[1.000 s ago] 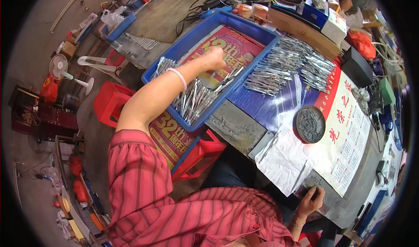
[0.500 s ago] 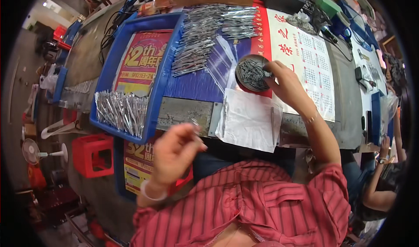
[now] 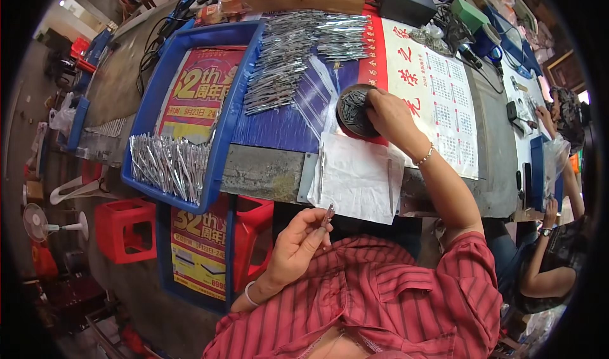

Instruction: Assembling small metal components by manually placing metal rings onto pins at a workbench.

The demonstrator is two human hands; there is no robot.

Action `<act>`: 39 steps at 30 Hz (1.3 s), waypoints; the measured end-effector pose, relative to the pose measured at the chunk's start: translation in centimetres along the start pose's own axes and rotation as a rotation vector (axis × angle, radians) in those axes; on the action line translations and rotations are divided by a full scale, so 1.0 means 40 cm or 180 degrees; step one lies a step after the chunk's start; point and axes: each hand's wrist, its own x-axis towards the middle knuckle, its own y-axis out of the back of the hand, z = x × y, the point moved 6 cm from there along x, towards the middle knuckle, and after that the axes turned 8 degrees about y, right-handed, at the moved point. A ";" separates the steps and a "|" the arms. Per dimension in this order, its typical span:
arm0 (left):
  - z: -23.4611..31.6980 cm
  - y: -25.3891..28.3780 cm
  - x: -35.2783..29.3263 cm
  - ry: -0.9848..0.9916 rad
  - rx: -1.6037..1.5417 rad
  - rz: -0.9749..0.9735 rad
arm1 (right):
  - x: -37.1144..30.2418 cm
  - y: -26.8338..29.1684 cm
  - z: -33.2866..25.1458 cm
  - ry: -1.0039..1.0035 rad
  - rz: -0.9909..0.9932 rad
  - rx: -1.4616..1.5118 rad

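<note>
Near the table's front edge, my left hand is closed, pinching a small shiny metal piece between thumb and forefinger. My right hand reaches over a round dark bowl of small grey metal pins. Its fingertips are bent together inside the bowl's right side, and anything between them is hidden. A white cloth lies just in front of the bowl, with a slim metal tool along its right side.
To the left, a blue tray holds a row of slim silver tweezer-like pieces. More such pieces are piled behind. Red stools stand below the table. At the right, another person's forearm shows beside a blue bin.
My left hand has moved right, from beside the tray to the front of the white cloth, with the metal piece. My right hand stays at the bowl, its fingers now deeper in.
</note>
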 end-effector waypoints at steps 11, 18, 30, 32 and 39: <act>-0.004 -0.054 0.035 0.0054 0.0008 -0.0085 | -0.042 -0.008 0.110 -0.1245 0.0048 0.2711; 0.010 -0.091 0.049 0.0058 0.0058 -0.0274 | -0.068 0.023 0.089 -0.1381 0.0395 0.3214; -0.028 -0.077 0.047 0.0164 0.0083 -0.0231 | -0.231 0.050 -0.201 -0.1786 0.0045 0.6073; -0.031 -0.077 0.044 0.0285 0.0112 -0.0245 | -0.248 0.054 -0.231 -0.1945 0.0010 0.6148; -0.032 -0.094 0.035 0.0185 0.0083 -0.0265 | -0.283 0.106 -0.266 -0.1605 -0.0182 0.5709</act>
